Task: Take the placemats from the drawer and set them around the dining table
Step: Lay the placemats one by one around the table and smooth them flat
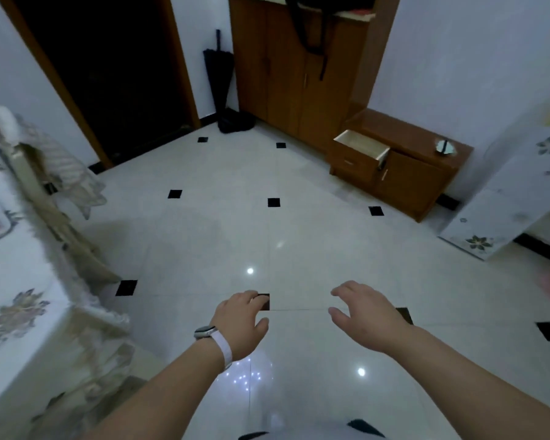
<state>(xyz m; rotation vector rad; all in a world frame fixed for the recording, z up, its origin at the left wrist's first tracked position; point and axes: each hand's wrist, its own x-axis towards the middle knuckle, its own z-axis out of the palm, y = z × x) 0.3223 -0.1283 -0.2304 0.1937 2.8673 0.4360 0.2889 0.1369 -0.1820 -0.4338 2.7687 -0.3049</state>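
A low brown cabinet [426, 173] stands against the far right wall, and its top left drawer [362, 147] is pulled out; the pale inside shows nothing that I can make out. No placemat is in view. My left hand [242, 322], with a white watch on the wrist, and my right hand [365, 312] are held out low over the tiled floor, fingers apart and curled a little, holding nothing. A table with a flowered, lace-edged cloth [19, 281] fills the left edge of the view.
A tall brown cupboard [286, 65] stands at the back with a black bag hanging from its top. A black umbrella [218, 74] leans in the corner beside a dark doorway [108, 68]. A white flowered cabinet [515, 192] is at the right. A small round dish [445, 146] lies on the low cabinet.
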